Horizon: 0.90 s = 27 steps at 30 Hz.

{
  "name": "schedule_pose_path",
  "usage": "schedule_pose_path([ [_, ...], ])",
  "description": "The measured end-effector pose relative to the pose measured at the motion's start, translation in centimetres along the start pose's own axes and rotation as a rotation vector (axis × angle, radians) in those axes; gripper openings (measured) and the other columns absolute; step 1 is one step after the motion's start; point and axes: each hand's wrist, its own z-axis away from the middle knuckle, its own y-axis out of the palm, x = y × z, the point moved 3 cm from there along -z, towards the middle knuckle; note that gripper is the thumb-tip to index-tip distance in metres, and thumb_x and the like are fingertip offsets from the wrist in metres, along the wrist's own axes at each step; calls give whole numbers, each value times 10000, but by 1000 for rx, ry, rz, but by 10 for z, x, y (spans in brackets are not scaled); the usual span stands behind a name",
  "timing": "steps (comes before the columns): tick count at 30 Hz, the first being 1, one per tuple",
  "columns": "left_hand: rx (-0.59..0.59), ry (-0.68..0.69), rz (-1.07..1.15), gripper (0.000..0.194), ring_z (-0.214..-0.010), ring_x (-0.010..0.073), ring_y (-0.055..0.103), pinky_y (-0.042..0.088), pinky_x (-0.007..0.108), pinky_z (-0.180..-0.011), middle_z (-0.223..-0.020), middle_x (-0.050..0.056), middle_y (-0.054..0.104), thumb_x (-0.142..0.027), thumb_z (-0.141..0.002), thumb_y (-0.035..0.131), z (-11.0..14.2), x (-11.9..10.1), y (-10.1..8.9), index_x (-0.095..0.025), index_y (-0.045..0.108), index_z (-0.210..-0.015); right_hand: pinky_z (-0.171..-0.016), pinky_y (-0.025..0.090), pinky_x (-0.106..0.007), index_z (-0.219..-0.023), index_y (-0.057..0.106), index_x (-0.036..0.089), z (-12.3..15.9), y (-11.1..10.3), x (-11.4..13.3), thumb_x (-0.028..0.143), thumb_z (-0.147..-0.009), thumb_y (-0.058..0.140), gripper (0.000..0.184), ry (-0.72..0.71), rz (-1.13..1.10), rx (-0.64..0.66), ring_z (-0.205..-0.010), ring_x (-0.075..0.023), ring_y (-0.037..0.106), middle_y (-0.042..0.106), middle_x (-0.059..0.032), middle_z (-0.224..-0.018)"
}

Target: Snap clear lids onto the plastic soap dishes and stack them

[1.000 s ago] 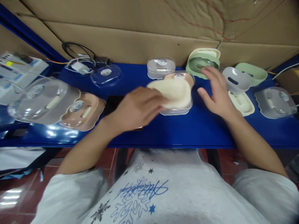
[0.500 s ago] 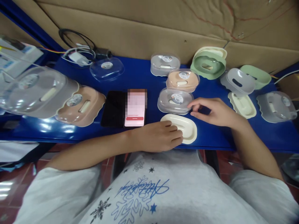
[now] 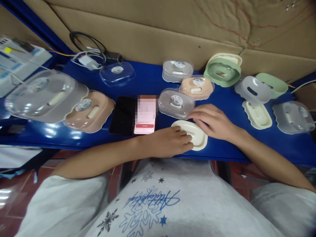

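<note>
A cream soap-dish tray (image 3: pixel 195 135) lies near the front edge of the blue table (image 3: pixel 222 98). My left hand (image 3: pixel 170 142) rests on the tray's left end, fingers laid flat over its rim. My right hand (image 3: pixel 212 121) lies over the tray's right side, fingers extended toward a clear-lidded grey soap box (image 3: pixel 175 103) just behind it, fingertips touching its edge. Neither hand has lifted anything.
A phone with a pink screen (image 3: pixel 145 114) and a dark phone (image 3: pixel 122 115) lie left of the tray. Several lidded soap boxes stand about: tan (image 3: pixel 197 87), green (image 3: pixel 223 69), grey (image 3: pixel 291 117), a large clear one (image 3: pixel 44 97). Cables (image 3: pixel 86 56) sit by the cardboard wall.
My left hand brought the cream tray down from the middle of the table to the front edge. My right hand came back from the green box and moved left onto the tray.
</note>
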Motion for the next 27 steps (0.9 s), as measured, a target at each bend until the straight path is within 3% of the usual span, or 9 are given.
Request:
schedule_pose_path([
  [3,-13,1,-6,99,-876,225,702,493,378,-850,-953,39,721,-92,-1012,663,0,0,0,-180,694,-1045,-1117,532,-487,-1387,714,253,-10,-5,-6,117,-1055,578,383,-49,173,36,-1358,-311,659,727,-107,-1437],
  [8,-20,6,4,105,-870,225,694,482,373,-839,-941,40,710,-77,-979,695,0,0,0,-171,690,-1025,-1063,561,-489,-1422,714,267,-37,15,-12,181,-1085,586,371,-22,249,102,-1278,-309,681,745,-107,-1380],
  [11,-24,5,2,99,-841,215,681,470,368,-817,-941,41,704,-74,-987,691,0,1,1,-162,695,-1031,-1099,554,-497,-1469,678,258,-56,26,-12,249,-1112,572,373,-38,235,123,-1326,-305,661,715,-114,-1438],
  [14,-3,-10,16,95,-871,206,676,469,369,-839,-1011,51,713,-107,-1044,650,-1,2,3,-161,708,-1096,-1212,493,-514,-1507,638,255,-62,14,-27,280,-1138,494,397,-43,200,71,-1446,-295,593,641,-110,-1558],
  [16,18,-25,47,89,-931,208,679,473,372,-867,-1063,61,721,-163,-1076,643,-2,2,3,-170,717,-1124,-1282,419,-546,-1559,582,267,-53,-8,-51,278,-1144,437,440,75,262,-46,-1519,-300,520,572,-106,-1635],
  [18,24,-42,72,106,-1038,233,681,480,394,-936,-1143,82,728,-240,-1079,671,-2,4,2,-174,727,-1140,-1332,318,-605,-1640,474,289,-33,-32,-85,318,-1141,453,501,316,371,-176,-1595,-331,404,462,-103,-1724],
  [21,-18,-80,114,170,-1320,314,616,431,499,-1151,-1393,126,685,-307,-1052,699,-1,9,-2,-188,743,-1165,-1259,275,-740,-1633,439,166,5,-54,-123,459,-1086,611,644,563,440,-263,-1550,-445,404,464,-240,-1690],
  [24,-42,-140,170,180,-1486,355,521,366,569,-1259,-1527,148,617,-255,-1016,687,1,16,-2,-194,758,-1170,-1212,323,-705,-1554,519,182,31,-59,-126,489,-1101,579,550,583,429,-267,-1479,-435,467,544,-259,-1602],
  [27,-30,-166,182,203,-1436,333,575,419,536,-1242,-1437,151,667,-199,-1001,654,2,19,0,-186,759,-1174,-1166,407,-621,-1497,560,241,43,-59,-110,443,-1119,529,429,511,381,-305,-1378,-384,540,612,-225,-1486],
])
